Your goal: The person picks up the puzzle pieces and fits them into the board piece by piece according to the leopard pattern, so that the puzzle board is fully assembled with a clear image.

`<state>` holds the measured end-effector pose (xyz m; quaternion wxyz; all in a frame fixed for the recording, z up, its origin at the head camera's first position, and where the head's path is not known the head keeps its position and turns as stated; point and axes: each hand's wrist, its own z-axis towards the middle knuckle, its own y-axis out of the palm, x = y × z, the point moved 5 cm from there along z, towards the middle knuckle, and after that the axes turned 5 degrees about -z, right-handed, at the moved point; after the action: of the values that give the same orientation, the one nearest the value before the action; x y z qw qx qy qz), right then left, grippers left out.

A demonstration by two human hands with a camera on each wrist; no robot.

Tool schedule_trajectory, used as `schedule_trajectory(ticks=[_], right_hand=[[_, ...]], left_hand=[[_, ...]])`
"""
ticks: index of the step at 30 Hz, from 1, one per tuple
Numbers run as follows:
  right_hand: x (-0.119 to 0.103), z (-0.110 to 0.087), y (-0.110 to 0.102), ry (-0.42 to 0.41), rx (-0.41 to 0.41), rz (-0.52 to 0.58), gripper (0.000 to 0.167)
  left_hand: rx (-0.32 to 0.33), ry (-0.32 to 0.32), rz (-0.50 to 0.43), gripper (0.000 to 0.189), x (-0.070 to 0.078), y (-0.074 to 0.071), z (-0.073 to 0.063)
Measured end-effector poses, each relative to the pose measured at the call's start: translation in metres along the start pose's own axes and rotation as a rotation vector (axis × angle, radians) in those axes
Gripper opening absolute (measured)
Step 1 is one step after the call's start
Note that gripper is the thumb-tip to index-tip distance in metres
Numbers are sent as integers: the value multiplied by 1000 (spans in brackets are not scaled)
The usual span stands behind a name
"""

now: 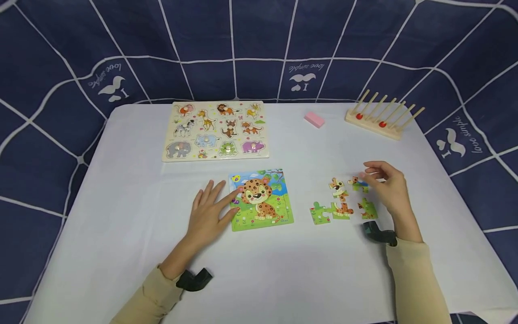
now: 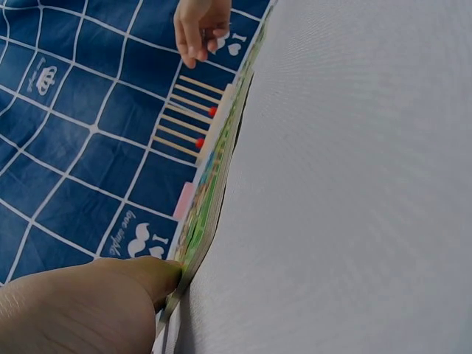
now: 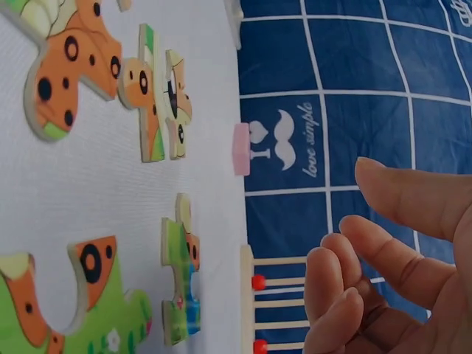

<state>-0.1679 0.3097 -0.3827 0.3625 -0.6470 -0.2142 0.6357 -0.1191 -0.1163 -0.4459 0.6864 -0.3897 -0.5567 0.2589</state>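
Two bare hands work above a white table (image 1: 275, 279), with loose leopard jigsaw pieces lying on its right half. The right hand (image 1: 386, 189) hovers over the group with its thumb and fingers apart, fingers softly bent and holding nothing; from the head view its fingertips overlap a blue-and-green piece (image 1: 359, 185), but the right wrist view shows them clear of it. Below that lies a green piece with a bit of spotted orange (image 1: 369, 209); to the left are a face piece (image 1: 337, 186), a spotted body piece (image 1: 343, 210) beneath it, and a mostly green piece (image 1: 319, 214) just beside the body. The left hand (image 1: 208, 218) rests with fingers spread, index finger and thumb touching the left edge of a square leopard picture board (image 1: 259, 211), which lies flat near the middle. Behind it sits a wooden animal peg puzzle (image 1: 216, 130); farther right are a pink block (image 1: 314, 119) and a wooden peg rack (image 1: 374, 126) with red beads, near a navy grid-patterned cloth (image 1: 259, 27).
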Motion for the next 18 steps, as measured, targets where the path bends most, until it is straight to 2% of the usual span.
schedule_trajectory(ticks=[11,18], right_hand=[[1,-1,13,-20,-88,-12,39],[1,-1,22,-20,-122,-39,39]], left_hand=[[21,14,-6,49,-1,0,-1],[11,6,-8,50,-1,0,0]])
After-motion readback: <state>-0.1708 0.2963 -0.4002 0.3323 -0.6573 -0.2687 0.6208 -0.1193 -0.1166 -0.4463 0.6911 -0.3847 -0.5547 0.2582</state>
